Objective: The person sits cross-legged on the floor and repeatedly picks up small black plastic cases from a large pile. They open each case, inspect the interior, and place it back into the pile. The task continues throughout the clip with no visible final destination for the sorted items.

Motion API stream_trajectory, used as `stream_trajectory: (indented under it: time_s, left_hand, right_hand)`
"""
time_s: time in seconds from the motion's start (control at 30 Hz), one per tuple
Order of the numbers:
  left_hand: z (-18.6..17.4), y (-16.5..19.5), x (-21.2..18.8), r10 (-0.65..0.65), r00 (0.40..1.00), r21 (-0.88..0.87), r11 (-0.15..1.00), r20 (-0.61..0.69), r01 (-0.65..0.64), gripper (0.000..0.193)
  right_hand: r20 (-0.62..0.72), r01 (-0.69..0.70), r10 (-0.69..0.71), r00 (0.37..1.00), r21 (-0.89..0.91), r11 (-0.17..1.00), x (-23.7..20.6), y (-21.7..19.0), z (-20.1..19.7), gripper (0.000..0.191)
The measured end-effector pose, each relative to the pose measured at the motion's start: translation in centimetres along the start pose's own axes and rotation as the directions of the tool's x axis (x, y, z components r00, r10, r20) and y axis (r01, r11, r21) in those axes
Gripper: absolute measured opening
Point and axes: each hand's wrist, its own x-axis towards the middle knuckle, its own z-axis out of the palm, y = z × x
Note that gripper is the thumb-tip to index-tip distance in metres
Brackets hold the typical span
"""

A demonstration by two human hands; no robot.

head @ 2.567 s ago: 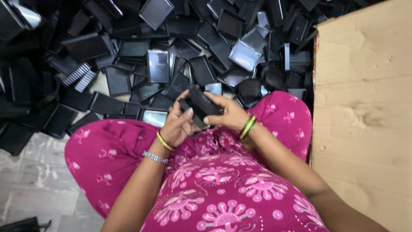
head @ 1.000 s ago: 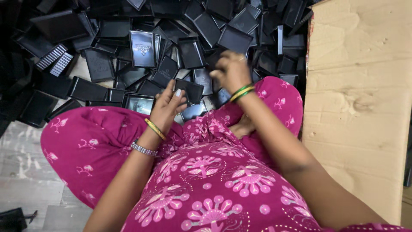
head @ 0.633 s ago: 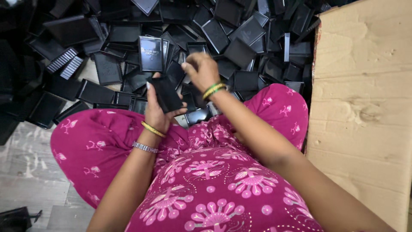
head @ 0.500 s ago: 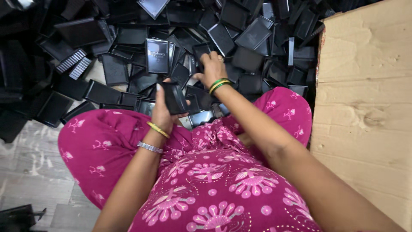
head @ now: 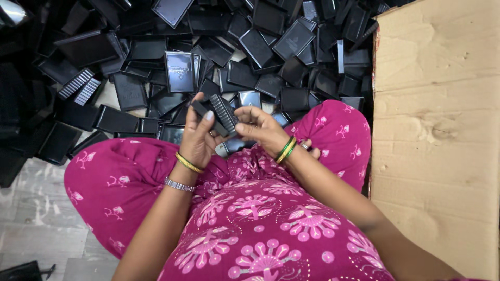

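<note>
Head view: ribbed black case (head: 223, 113) gripped between left hand (head: 198, 139) and right hand (head: 263, 130).

The person is wearing a bright pink dress (head: 250, 218) with lighter pink flower shapes all over it. The arms are bare. The left hand (head: 199, 139) is wearing a thin gold bangle and a silver bracelet at the wrist. The right hand (head: 263, 130) is wearing green and gold bangles.

Black plastic trays (head: 179, 71), glossy; cardboard box (head: 435, 130), matt, creased; pink printed cloth (head: 250, 218).
</note>
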Motion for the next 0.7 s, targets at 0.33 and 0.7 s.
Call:
stream_trajectory:
  time_s: [0.33,0.7]
  left_hand:
    - [1.9,-0.4,-2.5,0.068,0.981,0.202,0.979,-0.182,-0.030,0.074]
    - [3.0,-1.7,-3.0,-0.013,0.984,0.236,0.970,-0.176,0.055,0.075]
  right_hand:
    - [0.082,0.078,-0.077,0.994,-0.018,0.997,-1.2,0.5,-0.2,0.051]
    - [0.051,0.160,-0.153,0.987,-0.198,0.967,-4.0,-0.1,0.8,0.052]
